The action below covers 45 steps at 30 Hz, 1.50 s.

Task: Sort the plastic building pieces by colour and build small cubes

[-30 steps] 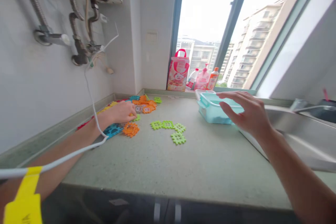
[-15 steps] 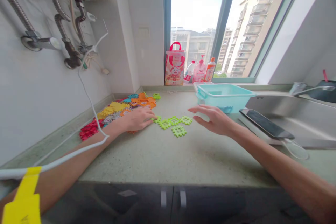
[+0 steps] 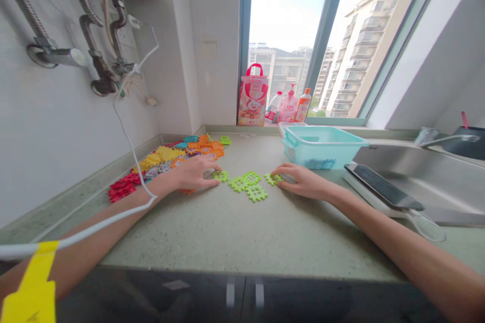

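My left hand (image 3: 195, 172) has its thumb and fingers closed around the edges of a lime-green interlocking plastic tile (image 3: 221, 176), low over the counter. On the other side, my right hand (image 3: 303, 180) grips the near edge of another green tile (image 3: 273, 179) between thumb and fingers. Several more green tiles (image 3: 256, 193) with window-like cutouts lie close together between the hands, some touching or overlapping. Beside and behind my left hand spreads a pile of red, yellow, orange, grey and blue tiles (image 3: 162, 157), partly hidden by that hand and forearm.
A turquoise plastic basin (image 3: 326, 144) stands behind my right hand. The phone (image 3: 384, 186) rests on a white object by the sink (image 3: 447, 181). A white cable (image 3: 131, 144) crosses over my left forearm. Bottles (image 3: 288, 107) and a pink bag (image 3: 253, 101) line the windowsill.
My right hand has come down and closed on the rightmost green tile, which shifted slightly right. My left hand has drawn its green tile a little to the left, away from the middle group.
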Tool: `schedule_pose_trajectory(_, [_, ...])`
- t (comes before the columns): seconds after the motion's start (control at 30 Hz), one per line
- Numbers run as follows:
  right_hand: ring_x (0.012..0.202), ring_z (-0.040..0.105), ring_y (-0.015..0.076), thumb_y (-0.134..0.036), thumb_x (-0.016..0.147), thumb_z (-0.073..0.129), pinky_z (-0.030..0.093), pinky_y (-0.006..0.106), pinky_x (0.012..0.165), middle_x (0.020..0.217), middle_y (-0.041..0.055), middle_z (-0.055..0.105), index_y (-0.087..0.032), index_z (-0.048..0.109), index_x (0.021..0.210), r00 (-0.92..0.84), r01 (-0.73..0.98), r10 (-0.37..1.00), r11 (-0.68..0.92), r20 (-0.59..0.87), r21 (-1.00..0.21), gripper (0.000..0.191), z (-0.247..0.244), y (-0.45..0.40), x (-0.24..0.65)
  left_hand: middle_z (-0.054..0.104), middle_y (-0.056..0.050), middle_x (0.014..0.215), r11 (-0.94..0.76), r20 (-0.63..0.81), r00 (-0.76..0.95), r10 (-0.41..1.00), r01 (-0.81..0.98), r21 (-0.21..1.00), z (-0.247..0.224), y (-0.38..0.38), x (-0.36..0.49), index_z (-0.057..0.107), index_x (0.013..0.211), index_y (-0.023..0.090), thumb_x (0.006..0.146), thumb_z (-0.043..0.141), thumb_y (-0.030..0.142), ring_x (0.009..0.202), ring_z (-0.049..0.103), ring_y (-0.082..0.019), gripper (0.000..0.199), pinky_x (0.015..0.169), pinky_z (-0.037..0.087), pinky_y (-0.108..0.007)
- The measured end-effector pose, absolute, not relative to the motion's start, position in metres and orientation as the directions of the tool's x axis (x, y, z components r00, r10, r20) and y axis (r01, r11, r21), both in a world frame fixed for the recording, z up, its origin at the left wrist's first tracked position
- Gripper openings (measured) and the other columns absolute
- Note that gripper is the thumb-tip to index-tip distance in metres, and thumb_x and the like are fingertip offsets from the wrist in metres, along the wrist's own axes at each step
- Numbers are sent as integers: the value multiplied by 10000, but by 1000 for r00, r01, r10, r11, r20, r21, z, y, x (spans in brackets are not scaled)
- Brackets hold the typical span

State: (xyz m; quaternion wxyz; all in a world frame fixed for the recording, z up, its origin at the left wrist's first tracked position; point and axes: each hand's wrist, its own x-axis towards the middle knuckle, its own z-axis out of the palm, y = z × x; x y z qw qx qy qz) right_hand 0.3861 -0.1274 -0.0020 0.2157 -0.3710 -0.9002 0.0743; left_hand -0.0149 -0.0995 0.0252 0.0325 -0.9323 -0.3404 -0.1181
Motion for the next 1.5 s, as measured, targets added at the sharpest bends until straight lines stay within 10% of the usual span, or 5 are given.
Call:
schedule_pose_trajectory(0.27, [1074,730,280,-390,923,667,556,436,1008,1173,92,776,-224,740,1175,-584,634,725,689,366,-353,311,-6,-123,388,772,-63,1096,-788,445,691,569,613,55,35,-112,4,731,1161,202,847,744,487,985,701,-239,424,936,511,-367])
schedule_pose_trajectory(0.8, [1147,682,246,-334,987,677,534,421,1043,1237,99,729,-244,684,1225,-726,431,535,844,431,-320,254,-5,-157,340,757,-77,1048,-767,345,706,618,637,71,26,-132,45,764,1099,216,837,750,574,983,691,-261,444,923,495,-364])
schedule_pose_trajectory(1.23, [950,656,225,-315,853,792,541,379,901,1044,66,698,-229,705,1114,-706,503,595,803,385,-319,288,-2,-161,338,742,-49,1005,-744,280,689,668,630,223,21,-122,50,761,1100,208,749,732,320,915,662,-222,370,834,504,-308])
schedule_pose_trajectory(1.5, [1185,655,235,-394,1030,599,503,429,1071,1289,111,695,-234,687,1271,-660,431,600,796,453,-426,302,1,-152,346,734,-54,1108,-788,280,738,614,555,267,15,-112,42,736,1209,219,765,715,313,1004,662,-227,455,915,505,-319])
